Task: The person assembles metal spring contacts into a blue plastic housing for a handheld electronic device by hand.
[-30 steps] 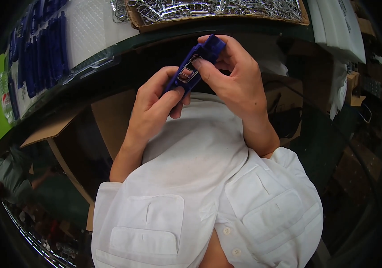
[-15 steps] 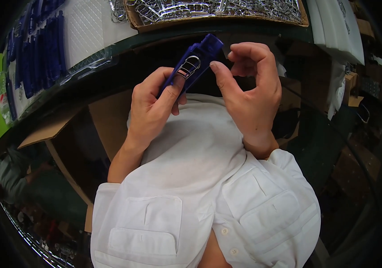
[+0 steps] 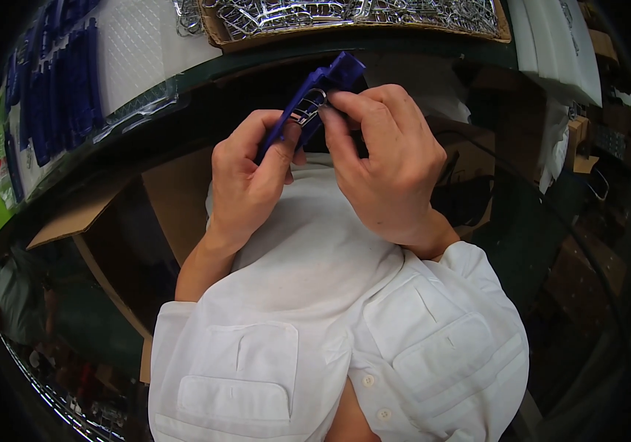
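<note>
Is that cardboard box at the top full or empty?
Looks full: shiny wire pieces hide the bottom of the cardboard box. Its far side is cut off, so I can't tell about that part.

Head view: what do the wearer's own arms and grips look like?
The left grip and right grip are bare hands; no gloves show. The forearms are bare too, with no watch, band or cable visible, below loose, plain white sleeves.

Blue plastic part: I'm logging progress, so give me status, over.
Left hand gripping blue plastic part. Right hand, thumb and forefinger at upper loop of metal wire, pinch unclear. Wire lying along the part. Nothing visible blocking.
</note>
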Demonstrator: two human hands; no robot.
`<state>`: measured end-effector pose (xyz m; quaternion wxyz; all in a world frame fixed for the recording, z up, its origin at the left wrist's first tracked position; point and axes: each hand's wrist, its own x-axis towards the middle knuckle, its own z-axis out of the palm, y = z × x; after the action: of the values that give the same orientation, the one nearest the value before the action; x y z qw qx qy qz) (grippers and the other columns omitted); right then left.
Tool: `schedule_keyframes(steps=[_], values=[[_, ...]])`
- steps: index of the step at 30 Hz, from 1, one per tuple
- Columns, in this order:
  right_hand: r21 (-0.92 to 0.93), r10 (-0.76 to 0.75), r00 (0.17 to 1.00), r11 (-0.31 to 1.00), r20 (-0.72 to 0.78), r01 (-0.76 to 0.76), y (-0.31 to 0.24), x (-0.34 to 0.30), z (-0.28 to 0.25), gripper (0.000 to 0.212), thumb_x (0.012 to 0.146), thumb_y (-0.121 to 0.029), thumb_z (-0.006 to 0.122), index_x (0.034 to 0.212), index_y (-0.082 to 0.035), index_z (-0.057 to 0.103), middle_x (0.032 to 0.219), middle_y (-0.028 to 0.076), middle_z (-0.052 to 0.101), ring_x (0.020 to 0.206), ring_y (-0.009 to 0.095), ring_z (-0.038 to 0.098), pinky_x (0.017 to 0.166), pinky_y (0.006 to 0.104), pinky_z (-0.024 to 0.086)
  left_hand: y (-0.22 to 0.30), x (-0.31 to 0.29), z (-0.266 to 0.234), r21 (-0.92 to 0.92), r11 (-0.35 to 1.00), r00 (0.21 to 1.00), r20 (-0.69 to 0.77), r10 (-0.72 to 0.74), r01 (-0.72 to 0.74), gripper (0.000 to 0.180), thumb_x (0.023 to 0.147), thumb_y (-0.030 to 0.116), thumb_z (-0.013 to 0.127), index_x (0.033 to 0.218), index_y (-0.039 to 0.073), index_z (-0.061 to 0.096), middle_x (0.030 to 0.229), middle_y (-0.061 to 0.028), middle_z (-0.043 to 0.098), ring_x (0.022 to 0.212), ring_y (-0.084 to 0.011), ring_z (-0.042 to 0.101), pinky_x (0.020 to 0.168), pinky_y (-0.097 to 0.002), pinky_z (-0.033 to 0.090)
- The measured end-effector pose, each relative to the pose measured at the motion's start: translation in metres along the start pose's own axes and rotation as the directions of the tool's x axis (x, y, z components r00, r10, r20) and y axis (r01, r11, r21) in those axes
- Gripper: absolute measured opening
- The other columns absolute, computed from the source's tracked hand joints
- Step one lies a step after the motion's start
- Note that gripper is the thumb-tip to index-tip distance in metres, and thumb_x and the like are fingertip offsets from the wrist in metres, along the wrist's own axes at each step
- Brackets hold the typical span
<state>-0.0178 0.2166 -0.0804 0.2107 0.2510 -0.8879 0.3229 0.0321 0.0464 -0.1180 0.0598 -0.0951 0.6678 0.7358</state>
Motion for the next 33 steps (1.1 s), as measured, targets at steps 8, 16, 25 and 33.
schedule_keyframes(steps=[8, 16, 25, 33], values=[[0.001, 0.016, 1.0, 1.0, -0.01, -0.016, 0.0, 0.001, 0.007, 0.021, 0.08, 0.005, 0.084, 0.096, -0.001, 0.072, 0.082, 0.007, 0.065, 0.063, 0.018, 0.064, 0.052, 0.0275, 0.053, 0.0, 0.001, 0.002, 0.146, 0.986, 0.995, -0.053, 0.088, -0.079, 0.008, 0.103, 0.004, 0.065, 0.108, 0.001, 0.069, 0.075, -0.0015, 0.07, 0.06, -0.0046, 0.059, 0.054, -0.0224, 0.046], [0.162, 0.187, 0.982, 0.969, 0.02, -0.187, 0.001, -0.001, 0.019, 0.017, 0.084, 0.004, 0.082, 0.096, -0.001, 0.071, 0.083, 0.005, 0.065, 0.061, 0.012, 0.061, 0.054, 0.0247, 0.051, -0.005, 0.004, 0.003, 0.165, 0.982, 0.988, -0.105, 0.112, -0.093, 0.009, 0.103, 0.004, 0.064, 0.11, 0.001, 0.068, 0.076, -0.0023, 0.071, 0.061, -0.0057, 0.062, 0.055, -0.0229, 0.048], [0.065, 0.054, 0.996, 0.997, -0.072, -0.049, 0.009, -0.002, 0.019, 0.025, 0.081, 0.003, 0.085, 0.103, -0.003, 0.075, 0.107, 0.011, 0.067, 0.084, 0.021, 0.068, 0.068, 0.0285, 0.056, -0.004, 0.006, 0.005, 0.065, 0.998, 0.995, -0.091, 0.029, -0.023, 0.015, 0.109, 0.013, 0.061, 0.113, 0.0, 0.067, 0.079, -0.0021, 0.07, 0.061, -0.0056, 0.06, 0.054, -0.0226, 0.048], [0.095, 0.02, 0.987, 0.995, -0.159, -0.005, 0.016, 0.002, 0.027, 0.047, 0.077, -0.005, 0.086, 0.121, -0.004, 0.069, 0.132, 0.018, 0.063, 0.105, 0.033, 0.072, 0.082, 0.0397, 0.06, -0.005, 0.007, 0.004, -0.042, 0.999, 0.999, 0.001, -0.032, 0.032, 0.019, 0.11, 0.015, 0.058, 0.117, 0.001, 0.068, 0.08, -0.0018, 0.069, 0.062, -0.0052, 0.059, 0.053, -0.0216, 0.046]])
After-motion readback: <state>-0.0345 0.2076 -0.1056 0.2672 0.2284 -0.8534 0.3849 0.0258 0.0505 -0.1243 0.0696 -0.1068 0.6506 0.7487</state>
